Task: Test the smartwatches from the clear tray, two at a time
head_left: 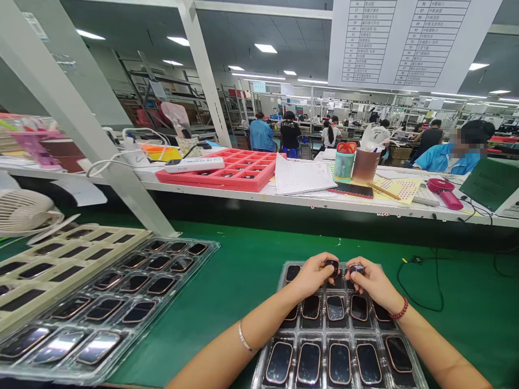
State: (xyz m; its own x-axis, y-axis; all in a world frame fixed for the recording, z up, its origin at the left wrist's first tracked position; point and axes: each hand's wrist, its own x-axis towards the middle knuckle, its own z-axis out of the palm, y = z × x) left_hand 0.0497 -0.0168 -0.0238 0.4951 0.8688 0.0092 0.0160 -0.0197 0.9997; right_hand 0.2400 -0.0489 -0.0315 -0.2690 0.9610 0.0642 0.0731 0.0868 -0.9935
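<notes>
Over the far end of a clear plastic tray (295, 330), my left hand (317, 272) is closed on a smartwatch case (332, 267) with a dark screen. Beside it, my right hand (370, 278) pinches a second watch case (357, 269) between thumb and fingers. The two cases are apart, both raised toward me. Below them, the tray's pockets hold rows of similar dark-screened watch cases with gold-coloured rims, such as the watch case (339, 363) in the near row. Part of the far row is hidden behind my hands.
At left lie another clear tray of watch cases (166, 324) and a cream foam tray (77, 254), with a fan (26, 210) beside them. A shelf (243, 199) across the back carries a red foam tray (259, 181), papers (304, 175) and cups. A cable (440, 292) lies at right. People sit beyond.
</notes>
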